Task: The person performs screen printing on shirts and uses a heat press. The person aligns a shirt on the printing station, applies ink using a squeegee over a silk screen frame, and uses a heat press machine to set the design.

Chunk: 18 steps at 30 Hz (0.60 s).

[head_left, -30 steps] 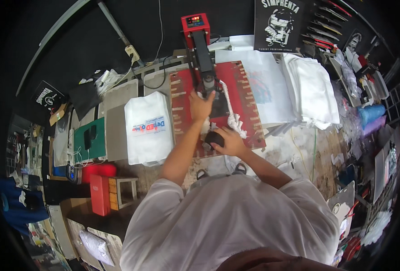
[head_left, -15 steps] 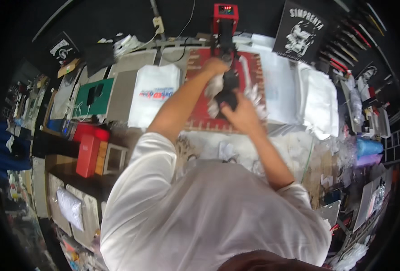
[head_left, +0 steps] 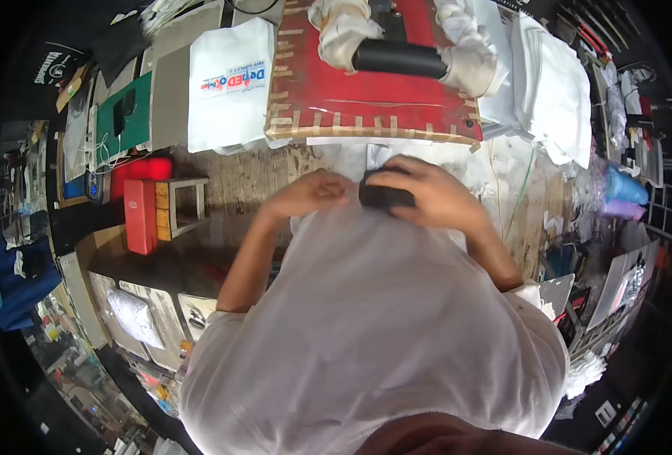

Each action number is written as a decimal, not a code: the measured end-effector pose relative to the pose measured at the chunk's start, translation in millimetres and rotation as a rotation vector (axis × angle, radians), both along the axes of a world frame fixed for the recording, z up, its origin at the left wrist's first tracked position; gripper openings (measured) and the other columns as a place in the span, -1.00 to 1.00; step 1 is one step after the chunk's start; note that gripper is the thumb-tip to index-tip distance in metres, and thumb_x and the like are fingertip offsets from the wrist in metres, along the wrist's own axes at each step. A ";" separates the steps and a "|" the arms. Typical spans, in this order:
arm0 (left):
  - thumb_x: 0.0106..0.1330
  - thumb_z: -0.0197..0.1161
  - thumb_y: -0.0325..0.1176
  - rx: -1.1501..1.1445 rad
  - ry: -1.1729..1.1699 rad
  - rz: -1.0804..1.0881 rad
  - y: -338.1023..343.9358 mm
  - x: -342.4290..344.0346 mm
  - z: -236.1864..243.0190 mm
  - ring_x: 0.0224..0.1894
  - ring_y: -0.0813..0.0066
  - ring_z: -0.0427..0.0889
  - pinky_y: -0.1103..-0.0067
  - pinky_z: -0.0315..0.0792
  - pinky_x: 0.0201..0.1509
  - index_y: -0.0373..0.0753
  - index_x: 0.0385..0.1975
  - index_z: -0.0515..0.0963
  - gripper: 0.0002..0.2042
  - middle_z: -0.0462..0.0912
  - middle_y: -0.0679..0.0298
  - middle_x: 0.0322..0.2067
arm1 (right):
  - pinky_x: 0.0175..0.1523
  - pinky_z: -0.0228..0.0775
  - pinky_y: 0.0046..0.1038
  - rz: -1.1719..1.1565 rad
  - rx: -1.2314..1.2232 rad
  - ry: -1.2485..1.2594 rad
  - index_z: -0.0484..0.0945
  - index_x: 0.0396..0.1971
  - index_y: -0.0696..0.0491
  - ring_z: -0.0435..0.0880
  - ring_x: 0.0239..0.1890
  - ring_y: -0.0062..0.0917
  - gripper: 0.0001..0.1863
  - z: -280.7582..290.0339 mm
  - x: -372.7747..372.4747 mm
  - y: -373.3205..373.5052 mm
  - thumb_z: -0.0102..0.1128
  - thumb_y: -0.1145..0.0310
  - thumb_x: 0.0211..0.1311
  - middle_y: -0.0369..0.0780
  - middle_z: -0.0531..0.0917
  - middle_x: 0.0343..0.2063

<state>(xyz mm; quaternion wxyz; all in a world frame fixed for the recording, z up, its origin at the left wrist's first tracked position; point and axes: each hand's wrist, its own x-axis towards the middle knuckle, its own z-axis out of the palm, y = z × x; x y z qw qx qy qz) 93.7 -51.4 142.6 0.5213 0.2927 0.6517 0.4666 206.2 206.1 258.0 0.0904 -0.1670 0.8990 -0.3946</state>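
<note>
My right hand (head_left: 434, 193) is closed around a small black blocky object (head_left: 385, 193) in front of my chest. What kind of object it is, I cannot make out. Just left of it, my left hand (head_left: 317, 191) has its fingers curled and drawn together, slightly blurred; anything between them is too small or hidden to name. Beyond both hands stands a heat press with a red top plate (head_left: 397, 98), taped along its edges. A black bar handle (head_left: 399, 58) crosses its front, between cloth-wrapped arms (head_left: 472, 68).
Left of the press lies a white bag with a colourful print (head_left: 230, 83), then a green cutting mat (head_left: 124, 117) with dark phones. White sheets (head_left: 552, 91) are stacked to the right. A red box (head_left: 139, 216) and a small wooden stool (head_left: 180, 208) stand at lower left.
Both hands have come back from the press toward my chest, the right one bringing the black object. The view has tipped down, so the press sits higher in the picture.
</note>
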 end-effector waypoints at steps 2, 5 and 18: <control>0.32 0.26 -0.42 0.037 0.268 0.142 14.4 17.5 -33.3 0.06 0.32 0.59 0.42 0.47 0.12 -0.29 0.11 0.52 -0.65 0.61 0.15 0.03 | 0.04 0.51 -0.26 -0.041 0.155 0.033 0.56 0.05 -0.11 0.61 -0.04 -0.20 -0.49 -41.4 1.8 -2.0 0.41 0.40 0.02 -0.17 0.55 -0.03; 0.23 0.29 -0.44 0.078 0.504 0.047 33.5 14.8 -33.6 0.00 0.26 0.64 0.39 0.49 0.08 -0.27 0.03 0.57 -0.66 0.66 0.11 -0.06 | 0.03 0.51 -0.26 -0.103 -0.084 -0.084 0.55 0.06 -0.10 0.61 -0.06 -0.19 -0.53 -78.7 0.3 -4.7 0.39 0.36 0.09 -0.16 0.56 -0.05; 0.41 0.12 -0.02 -0.412 1.281 0.113 195.7 -164.6 176.5 -0.10 0.12 0.71 0.32 0.55 -0.05 -0.38 -0.18 0.65 -0.55 0.70 -0.02 -0.13 | 0.09 0.44 -0.21 -0.078 -0.062 -0.220 0.58 0.03 0.00 0.61 -0.04 -0.12 -0.58 -90.9 -6.1 3.7 0.31 0.20 0.18 -0.06 0.63 -0.15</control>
